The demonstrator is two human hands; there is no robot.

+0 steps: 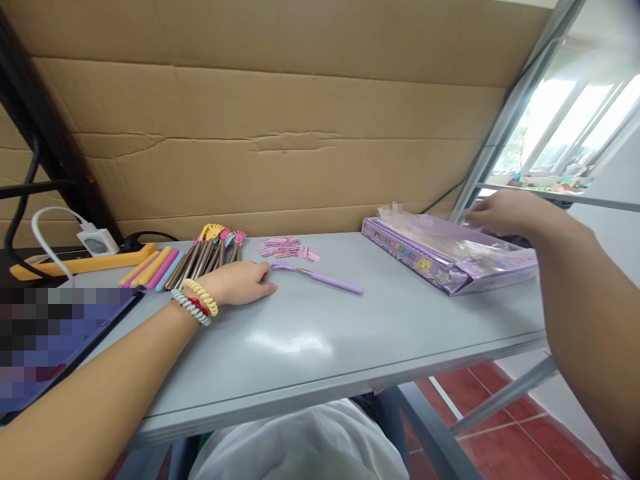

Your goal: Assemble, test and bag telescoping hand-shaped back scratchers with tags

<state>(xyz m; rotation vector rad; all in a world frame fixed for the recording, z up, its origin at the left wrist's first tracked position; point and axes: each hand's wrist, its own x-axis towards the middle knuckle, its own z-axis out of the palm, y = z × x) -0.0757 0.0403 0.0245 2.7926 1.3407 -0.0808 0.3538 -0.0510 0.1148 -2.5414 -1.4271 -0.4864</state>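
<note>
My left hand [245, 283] rests palm down on the grey table, thumb and forefinger apart with nothing seen between them. Its fingertips are beside the head of a purple back scratcher [325, 279] with a metal rod. Just behind this hand lies a bundle of back scratchers [213, 250] with yellow and pink hand-shaped heads. My right hand [505, 212] is bent over the far right end of a purple patterned box [425, 263]. Clear plastic bags [430, 233] lie on the box near it. The right fingers are mostly hidden and blurred.
Small pink printed cards [287, 248] lie in a loose pile behind the purple back scratcher. Yellow, pink and blue handles [160, 267] lie at left, near a white charger [97, 240] and a screen. Cardboard [300, 153] stands behind the table; a metal post rises at right.
</note>
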